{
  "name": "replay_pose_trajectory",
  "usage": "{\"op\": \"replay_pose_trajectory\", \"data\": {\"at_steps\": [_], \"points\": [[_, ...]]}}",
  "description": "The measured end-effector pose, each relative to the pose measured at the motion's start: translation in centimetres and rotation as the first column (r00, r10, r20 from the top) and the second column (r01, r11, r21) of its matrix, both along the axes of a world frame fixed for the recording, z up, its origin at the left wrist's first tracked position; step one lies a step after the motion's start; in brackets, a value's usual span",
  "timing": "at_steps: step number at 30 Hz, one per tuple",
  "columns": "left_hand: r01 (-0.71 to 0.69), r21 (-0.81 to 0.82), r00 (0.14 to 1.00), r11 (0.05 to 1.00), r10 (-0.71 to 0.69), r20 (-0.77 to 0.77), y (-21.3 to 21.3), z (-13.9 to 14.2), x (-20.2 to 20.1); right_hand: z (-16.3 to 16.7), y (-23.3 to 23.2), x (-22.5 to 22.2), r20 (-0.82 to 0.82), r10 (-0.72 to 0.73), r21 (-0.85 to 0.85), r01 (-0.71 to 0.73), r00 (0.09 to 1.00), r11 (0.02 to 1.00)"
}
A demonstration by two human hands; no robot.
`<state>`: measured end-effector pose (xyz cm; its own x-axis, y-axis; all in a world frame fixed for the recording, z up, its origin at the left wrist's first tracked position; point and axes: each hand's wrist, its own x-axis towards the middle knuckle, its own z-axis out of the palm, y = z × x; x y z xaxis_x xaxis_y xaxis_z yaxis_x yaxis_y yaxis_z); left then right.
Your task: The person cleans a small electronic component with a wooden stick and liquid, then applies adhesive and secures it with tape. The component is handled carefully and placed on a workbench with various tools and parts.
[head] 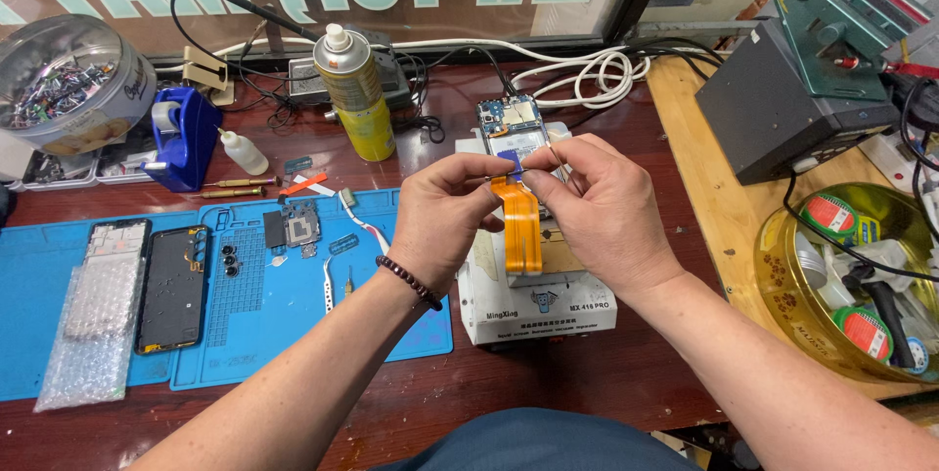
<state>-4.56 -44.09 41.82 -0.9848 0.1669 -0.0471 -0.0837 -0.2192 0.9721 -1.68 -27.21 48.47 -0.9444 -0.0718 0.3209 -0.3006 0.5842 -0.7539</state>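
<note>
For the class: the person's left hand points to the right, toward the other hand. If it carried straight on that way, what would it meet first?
Most likely the right hand: the left hand already faces it fingertip to fingertip, both pinching the top of the orange flex cable. Depth between them is unclear.

Phone-repair workshop: blue work mats (293,314), opened phones (174,287), heating plate (533,305), solder rolls (861,329), spray can (357,89).

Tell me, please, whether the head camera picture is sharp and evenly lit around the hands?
Head view: both hands, left and right, and the orange flat ribbon cable are sharp under even light; soft shadows only; straight edges bow toward the corners; glare on the round clear plastic tub.
</note>
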Motion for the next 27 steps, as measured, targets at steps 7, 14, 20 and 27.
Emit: {"op": "replay_pose_trajectory", "data": {"at_steps": [7, 14, 20, 27], "points": [[0.019, 0.178, 0.996, 0.984, -0.035, 0.085, 0.7, 0.4, 0.6, 0.4, 0.0, 0.7, 0.111, -0.052, -0.034, 0.056, 0.992, 0.998], [0.062, 0.450, 0.942, 0.891, -0.201, 0.269, 0.5, 0.4, 1.8, 0.8, 0.8, 1.0, 0.226, -0.022, -0.123, 0.051, 0.974, 0.991], [0.000, 0.610, 0.868, 0.792, -0.303, 0.393, 0.6, 0.3, 1.8, 1.5, 2.9, 0.1, 0.277, 0.002, -0.474, 0.135, 0.961, 0.870], [-0.041, 0.634, 0.859, 0.772, -0.297, 0.417, 1.6, 0.9, 2.3, 1.9, 3.0, 0.3, 0.400, 0.176, -0.769, 0.225, 0.899, 0.598]]}}
